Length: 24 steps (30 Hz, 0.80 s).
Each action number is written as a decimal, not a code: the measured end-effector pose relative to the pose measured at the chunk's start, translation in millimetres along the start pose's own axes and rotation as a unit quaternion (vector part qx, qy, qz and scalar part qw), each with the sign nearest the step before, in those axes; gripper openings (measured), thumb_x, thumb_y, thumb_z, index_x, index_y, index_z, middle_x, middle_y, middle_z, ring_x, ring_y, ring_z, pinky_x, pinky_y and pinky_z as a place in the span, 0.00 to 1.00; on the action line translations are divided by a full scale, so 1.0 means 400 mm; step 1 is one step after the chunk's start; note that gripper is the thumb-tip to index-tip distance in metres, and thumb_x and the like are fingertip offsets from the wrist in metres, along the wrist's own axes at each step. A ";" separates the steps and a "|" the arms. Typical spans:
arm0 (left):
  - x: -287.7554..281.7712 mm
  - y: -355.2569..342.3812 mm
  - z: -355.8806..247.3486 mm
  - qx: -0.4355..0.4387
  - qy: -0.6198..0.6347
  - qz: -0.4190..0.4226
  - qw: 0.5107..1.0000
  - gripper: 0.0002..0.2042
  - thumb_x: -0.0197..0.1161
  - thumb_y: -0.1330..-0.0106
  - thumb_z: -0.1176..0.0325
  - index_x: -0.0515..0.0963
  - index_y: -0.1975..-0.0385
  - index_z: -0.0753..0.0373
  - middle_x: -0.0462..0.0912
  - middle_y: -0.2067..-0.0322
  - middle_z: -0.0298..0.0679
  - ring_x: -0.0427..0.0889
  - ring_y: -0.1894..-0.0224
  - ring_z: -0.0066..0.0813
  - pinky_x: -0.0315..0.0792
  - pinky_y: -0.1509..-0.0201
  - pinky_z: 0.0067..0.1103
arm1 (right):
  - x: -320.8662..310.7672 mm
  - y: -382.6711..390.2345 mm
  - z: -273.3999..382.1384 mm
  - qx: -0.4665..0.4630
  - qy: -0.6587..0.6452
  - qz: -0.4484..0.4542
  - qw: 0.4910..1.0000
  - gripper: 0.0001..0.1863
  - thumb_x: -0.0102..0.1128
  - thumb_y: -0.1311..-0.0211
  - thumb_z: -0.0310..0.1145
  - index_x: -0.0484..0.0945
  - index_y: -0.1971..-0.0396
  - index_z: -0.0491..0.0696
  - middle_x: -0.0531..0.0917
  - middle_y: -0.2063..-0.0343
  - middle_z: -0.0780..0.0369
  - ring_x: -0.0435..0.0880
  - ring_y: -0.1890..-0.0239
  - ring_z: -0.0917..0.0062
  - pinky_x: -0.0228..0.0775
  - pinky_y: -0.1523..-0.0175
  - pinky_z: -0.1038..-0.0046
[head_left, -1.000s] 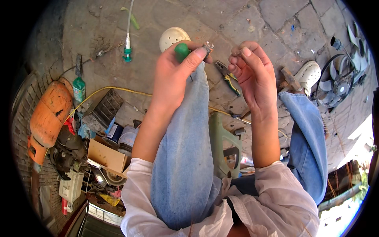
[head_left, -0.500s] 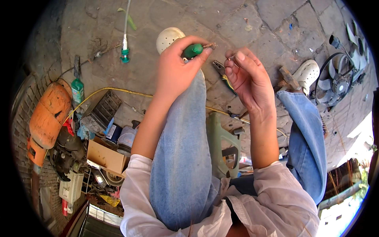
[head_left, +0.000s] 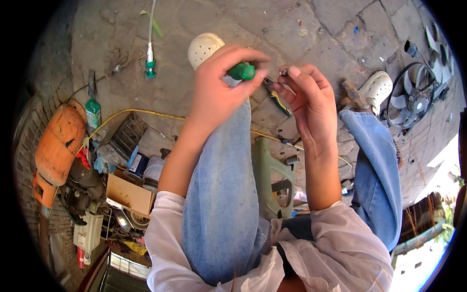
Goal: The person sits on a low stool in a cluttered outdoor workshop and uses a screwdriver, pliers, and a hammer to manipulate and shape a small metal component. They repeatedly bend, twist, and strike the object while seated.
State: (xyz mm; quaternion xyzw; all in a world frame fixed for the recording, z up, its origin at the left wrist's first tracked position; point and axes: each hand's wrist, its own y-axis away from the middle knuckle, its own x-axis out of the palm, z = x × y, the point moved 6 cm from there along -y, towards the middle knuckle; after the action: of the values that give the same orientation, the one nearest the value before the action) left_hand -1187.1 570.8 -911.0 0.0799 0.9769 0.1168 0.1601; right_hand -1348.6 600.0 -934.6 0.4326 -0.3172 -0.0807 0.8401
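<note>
In the upper middle, my left hand (head_left: 209, 92) is closed around a green, smooth, rounded object (head_left: 243, 71); its blunt end shows between thumb and fingers, but its kind does not. Opposite it, my right hand (head_left: 311, 97) pinches a small, partly shiny bit (head_left: 283, 72) between thumb and fingertips, too small to name. A narrow gap separates the two hands. On the paving below that gap lie pliers (head_left: 280, 104) with yellow and dark handles, partly hidden by my right hand.
An orange power tool (head_left: 58, 134) lies left, its yellow cord (head_left: 146, 112) crossing the ground. Nearby are a cardboard box (head_left: 129, 192) and a green bottle (head_left: 93, 112). A green plastic stool (head_left: 272, 177) stands near my legs. A hammer (head_left: 355, 95) and fan (head_left: 416, 100) are right.
My left hand has turned slightly, so the green object's rounded end faces more toward me and the coppery tip beside it no longer shows. The right hand has shifted only slightly.
</note>
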 end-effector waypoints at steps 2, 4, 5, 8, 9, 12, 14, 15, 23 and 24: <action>0.004 0.002 -0.051 0.026 -0.023 0.009 0.999 0.10 0.67 0.46 0.77 0.82 0.63 0.63 0.82 0.69 0.36 0.80 0.64 0.24 0.72 0.59 0.19 | 0.005 0.003 0.000 -0.007 0.012 0.008 1.000 0.05 0.62 0.40 0.27 0.77 0.69 0.42 0.82 0.68 0.61 0.82 0.63 0.79 0.78 0.55 0.74; 0.008 0.003 -0.061 0.031 -0.016 0.011 0.999 0.09 0.67 0.46 0.79 0.81 0.64 0.65 0.82 0.69 0.35 0.80 0.64 0.23 0.72 0.59 0.18 | 0.014 0.007 0.001 -0.013 0.029 0.013 0.999 0.05 0.63 0.40 0.28 0.77 0.68 0.43 0.82 0.68 0.62 0.82 0.63 0.79 0.78 0.54 0.74; 0.009 0.005 -0.056 0.022 0.002 0.010 1.000 0.09 0.67 0.46 0.79 0.81 0.64 0.65 0.82 0.69 0.35 0.80 0.64 0.22 0.72 0.59 0.18 | 0.021 0.011 0.003 -0.015 0.041 0.014 0.999 0.06 0.63 0.40 0.28 0.78 0.68 0.42 0.82 0.67 0.62 0.81 0.62 0.80 0.78 0.54 0.74; 0.008 0.011 -0.048 -0.045 0.088 0.004 0.995 0.07 0.67 0.45 0.79 0.81 0.66 0.67 0.82 0.68 0.35 0.79 0.64 0.20 0.72 0.59 0.18 | 0.041 0.030 0.028 -0.053 0.081 0.025 0.995 0.07 0.63 0.40 0.27 0.77 0.65 0.40 0.82 0.66 0.61 0.81 0.62 0.80 0.77 0.53 0.75; 0.007 0.015 -0.047 -0.075 0.121 0.002 0.990 0.07 0.67 0.45 0.79 0.80 0.66 0.67 0.82 0.68 0.34 0.79 0.64 0.20 0.72 0.58 0.17 | 0.045 0.034 0.035 -0.071 0.095 0.029 0.993 0.07 0.63 0.40 0.27 0.77 0.65 0.39 0.82 0.66 0.61 0.80 0.61 0.81 0.76 0.53 0.76; -0.003 0.023 -0.057 -0.094 0.153 0.007 0.984 0.07 0.67 0.45 0.80 0.80 0.66 0.67 0.82 0.68 0.35 0.78 0.64 0.19 0.72 0.58 0.17 | 0.059 0.043 0.053 -0.157 0.154 0.095 0.971 0.07 0.61 0.39 0.24 0.76 0.63 0.37 0.81 0.65 0.60 0.79 0.61 0.80 0.75 0.54 0.77; -0.011 0.025 -0.070 -0.072 0.118 0.016 0.990 0.07 0.67 0.45 0.81 0.80 0.66 0.67 0.82 0.68 0.35 0.78 0.64 0.20 0.72 0.58 0.18 | 0.064 0.047 0.055 -0.169 0.154 0.114 0.967 0.07 0.61 0.39 0.22 0.76 0.63 0.37 0.80 0.64 0.60 0.79 0.61 0.80 0.74 0.55 0.78; -0.014 0.025 -0.074 -0.061 0.101 0.020 0.993 0.08 0.66 0.45 0.82 0.79 0.67 0.67 0.82 0.68 0.35 0.78 0.64 0.20 0.73 0.58 0.18 | 0.066 0.048 0.057 -0.174 0.155 0.123 0.965 0.07 0.60 0.39 0.22 0.75 0.63 0.37 0.80 0.64 0.60 0.79 0.61 0.80 0.74 0.55 0.78; -0.014 0.035 -0.102 -0.045 0.135 0.041 0.989 0.07 0.69 0.49 0.80 0.80 0.71 0.65 0.81 0.71 0.35 0.78 0.66 0.22 0.71 0.60 0.19 | 0.084 0.070 0.068 -0.176 0.215 0.177 0.944 0.06 0.55 0.34 0.24 0.71 0.61 0.38 0.76 0.66 0.63 0.76 0.63 0.82 0.71 0.55 0.80; -0.014 0.036 -0.104 -0.054 0.140 0.041 0.988 0.07 0.70 0.50 0.79 0.80 0.72 0.64 0.81 0.71 0.34 0.78 0.66 0.22 0.71 0.59 0.20 | 0.085 0.073 0.066 -0.171 0.212 0.182 0.945 0.06 0.54 0.34 0.24 0.71 0.61 0.38 0.76 0.66 0.63 0.76 0.63 0.83 0.70 0.56 0.80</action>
State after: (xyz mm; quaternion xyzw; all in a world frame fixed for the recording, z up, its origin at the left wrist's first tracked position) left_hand -1194.1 575.1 -867.1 0.0935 0.9779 0.1860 0.0207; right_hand -1341.8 586.0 -885.1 0.2248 -0.1868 0.1135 0.9496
